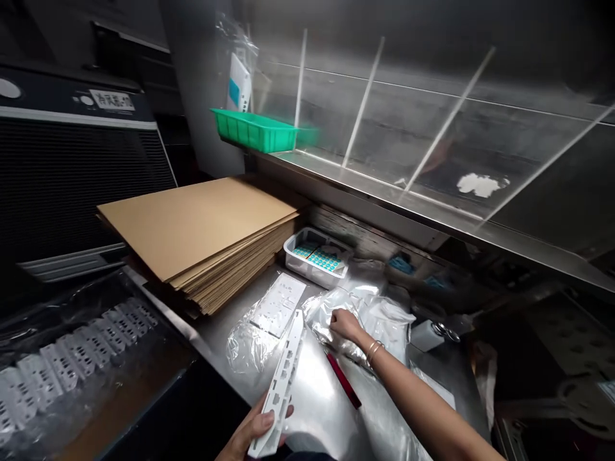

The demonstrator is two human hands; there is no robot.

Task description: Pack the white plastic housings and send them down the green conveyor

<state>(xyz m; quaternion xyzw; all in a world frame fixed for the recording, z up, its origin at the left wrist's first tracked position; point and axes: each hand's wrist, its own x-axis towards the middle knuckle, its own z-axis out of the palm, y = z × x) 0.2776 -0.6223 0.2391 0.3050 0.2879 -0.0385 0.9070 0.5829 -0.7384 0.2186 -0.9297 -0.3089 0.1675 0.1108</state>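
My left hand (257, 426), at the bottom of the view, is closed round the lower end of a long white plastic panel (283, 374) with rows of cutouts. The panel tilts upward, away from me. My right hand (344, 323) reaches over a pile of clear plastic bags (375, 314), its fingers curled and pinched at the bag film; the fingertips are partly hidden. Below that hand a dark red pen-like tool (343, 379) lies on the metal table. A printed white sheet (278, 304) and a loose clear bag (247, 339) lie left of the bags.
A tall cardboard stack (206, 224) stands at the left. Behind the bags is a white bin (314, 272) holding sheets of blue stickers. A green tray (259, 131) rests on the metal shelf (365, 186). Many white panels (72, 362) fill a plastic-lined box, lower left.
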